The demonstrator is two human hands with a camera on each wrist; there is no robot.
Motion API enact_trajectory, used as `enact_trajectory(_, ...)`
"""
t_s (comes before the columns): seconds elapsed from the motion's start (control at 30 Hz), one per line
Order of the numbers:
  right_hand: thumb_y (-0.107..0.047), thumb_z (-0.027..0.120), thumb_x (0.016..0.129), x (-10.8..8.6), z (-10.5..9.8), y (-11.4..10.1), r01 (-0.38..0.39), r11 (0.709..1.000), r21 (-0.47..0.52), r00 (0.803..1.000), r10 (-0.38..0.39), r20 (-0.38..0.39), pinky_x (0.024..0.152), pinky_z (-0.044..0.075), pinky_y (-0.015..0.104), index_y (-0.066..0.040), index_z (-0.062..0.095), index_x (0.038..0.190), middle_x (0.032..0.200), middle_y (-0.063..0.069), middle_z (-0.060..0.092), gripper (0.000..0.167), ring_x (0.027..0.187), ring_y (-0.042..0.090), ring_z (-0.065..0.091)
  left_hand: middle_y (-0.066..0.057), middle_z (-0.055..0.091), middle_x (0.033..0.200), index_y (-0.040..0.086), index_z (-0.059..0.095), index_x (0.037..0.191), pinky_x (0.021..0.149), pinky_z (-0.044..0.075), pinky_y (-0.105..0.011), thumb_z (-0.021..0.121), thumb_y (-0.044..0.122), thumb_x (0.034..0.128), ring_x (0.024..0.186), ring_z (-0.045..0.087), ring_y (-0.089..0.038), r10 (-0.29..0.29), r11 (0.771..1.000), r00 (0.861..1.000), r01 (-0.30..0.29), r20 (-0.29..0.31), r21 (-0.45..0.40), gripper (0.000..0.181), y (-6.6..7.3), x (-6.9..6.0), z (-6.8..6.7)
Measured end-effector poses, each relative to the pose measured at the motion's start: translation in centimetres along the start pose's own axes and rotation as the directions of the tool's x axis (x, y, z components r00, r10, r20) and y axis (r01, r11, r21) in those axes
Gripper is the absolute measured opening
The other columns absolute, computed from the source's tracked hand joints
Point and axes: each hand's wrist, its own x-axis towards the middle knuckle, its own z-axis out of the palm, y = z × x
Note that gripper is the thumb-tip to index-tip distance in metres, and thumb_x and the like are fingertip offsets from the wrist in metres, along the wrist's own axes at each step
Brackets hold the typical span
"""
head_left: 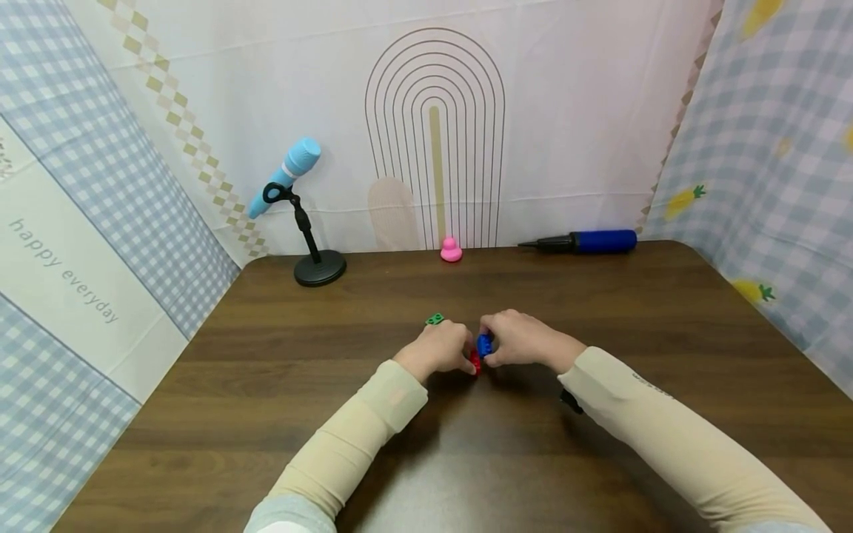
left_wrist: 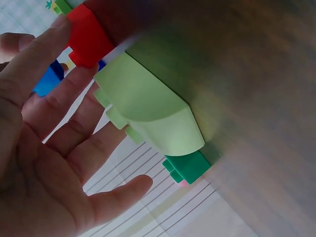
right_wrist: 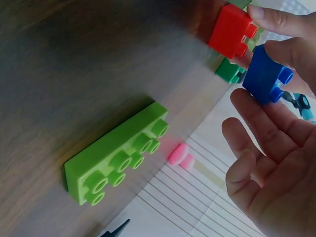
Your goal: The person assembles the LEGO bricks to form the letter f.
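Observation:
My left hand (head_left: 441, 348) pinches a red toy building brick (left_wrist: 90, 35) between thumb and fingers, low over the wooden table. Close beside it, my right hand (head_left: 523, 339) holds a blue brick (right_wrist: 263, 75) by its sides, its studs facing the palm in the right wrist view. The blue and red bricks are near each other but look apart. A pale green curved brick (left_wrist: 148, 106) lies by the left fingers, with a dark green brick (left_wrist: 190, 168) beyond it. Near the right hand rests a long lime green studded brick (right_wrist: 118, 150), hidden in the head view.
A blue microphone (head_left: 293, 164) sits in a black stand (head_left: 320, 268) at the table's back left. At the back edge are a small pink object (head_left: 451, 250) and a blue and black hand pump (head_left: 593, 241). Patterned cloth (head_left: 566, 111) hangs behind the wooden table (head_left: 266, 392).

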Motion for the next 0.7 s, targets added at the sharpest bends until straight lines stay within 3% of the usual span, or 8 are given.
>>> enact_trajectory(0.7, -0.021, 0.073, 0.068, 0.59, 0.1, -1.03, 0.046, 0.999, 0.007, 0.998, -0.047, 0.052, 0.055, 0.042, 0.025, -0.008, 0.056, 0.084, 0.071, -0.002, 0.052, 0.027, 0.061, 0.012, 0.048, 0.008, 0.054, 0.064, 0.017, 0.062, 0.074, 0.06, 0.041, -0.029, 0.073, 0.038, 0.0658, 0.062, 0.051, -0.01, -0.024, 0.999, 1.0, 0.025, 0.016, -0.028, 0.025, -0.32, 0.2, -0.09)
